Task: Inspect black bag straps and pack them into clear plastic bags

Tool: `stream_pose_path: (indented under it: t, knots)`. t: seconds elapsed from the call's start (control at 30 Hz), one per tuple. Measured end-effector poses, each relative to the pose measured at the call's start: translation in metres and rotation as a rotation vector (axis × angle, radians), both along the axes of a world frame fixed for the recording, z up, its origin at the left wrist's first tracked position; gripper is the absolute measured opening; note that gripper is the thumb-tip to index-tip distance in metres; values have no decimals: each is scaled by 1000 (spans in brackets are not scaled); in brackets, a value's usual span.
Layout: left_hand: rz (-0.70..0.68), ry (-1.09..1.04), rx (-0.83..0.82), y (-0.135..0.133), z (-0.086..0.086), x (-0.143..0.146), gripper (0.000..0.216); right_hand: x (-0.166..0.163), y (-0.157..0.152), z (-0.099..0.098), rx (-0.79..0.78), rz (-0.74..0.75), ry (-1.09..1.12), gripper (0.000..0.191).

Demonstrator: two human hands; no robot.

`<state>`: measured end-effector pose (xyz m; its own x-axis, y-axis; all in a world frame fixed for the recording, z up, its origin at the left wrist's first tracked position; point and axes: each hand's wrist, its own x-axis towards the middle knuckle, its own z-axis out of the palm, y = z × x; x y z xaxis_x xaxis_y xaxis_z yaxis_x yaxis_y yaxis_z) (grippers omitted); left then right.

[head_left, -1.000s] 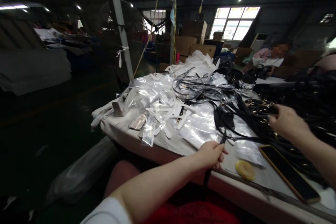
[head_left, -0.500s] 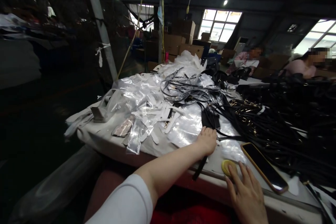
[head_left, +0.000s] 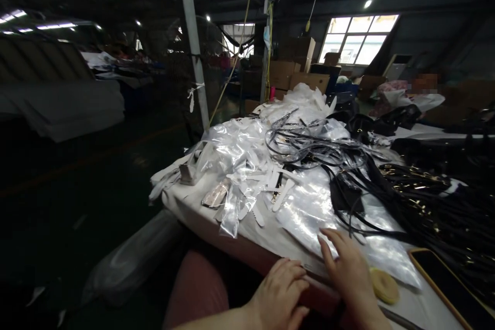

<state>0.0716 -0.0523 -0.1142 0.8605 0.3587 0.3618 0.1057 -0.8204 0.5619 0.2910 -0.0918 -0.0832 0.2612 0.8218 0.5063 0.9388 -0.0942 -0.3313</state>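
Observation:
My left hand [head_left: 280, 291] is at the table's front edge, its fingers curled together; whatever they may hold is hidden. Just right of it, my right hand [head_left: 346, 268] reaches over the edge of the clear plastic bags [head_left: 305, 211] with fingers partly spread and nothing visible in them. A yellow tape roll [head_left: 385, 286] lies beside my right wrist. Beyond that hand, a black flat piece [head_left: 346, 193] rests among thin black straps [head_left: 305, 147] on the bags.
Black straps with gold clasps [head_left: 421, 185] are heaped at right, behind a phone [head_left: 452, 289]. White serrated strips [head_left: 284, 195] and more plastic bags [head_left: 235, 142] cover the left side. A metal pole [head_left: 195, 51] stands behind the table; a person [head_left: 390, 98] sits at the far right.
My left hand has drawn back from the black flat piece to the table edge. My right hand has moved off the tape roll, leftward to the bags. The view has turned left.

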Motion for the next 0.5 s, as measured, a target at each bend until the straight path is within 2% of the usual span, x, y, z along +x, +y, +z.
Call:
stream_pose_path:
  t: [0.13,0.23,0.33,0.5]
  knots:
    - [85,-12,-84,-1,-17,-32,38,-14,72,3,-104,99,-7,30]
    - [153,-35,-145,-3,-17,-48,35,-18,106,-2,-150,97,-21,30]
    - [222,-36,-214,-7,-12,-59,28,-20,118,-9,-190,106,-13,24]
    - [283,-23,-313,-7,-12,-65,19,-22,109,-9,-153,50,68,20]
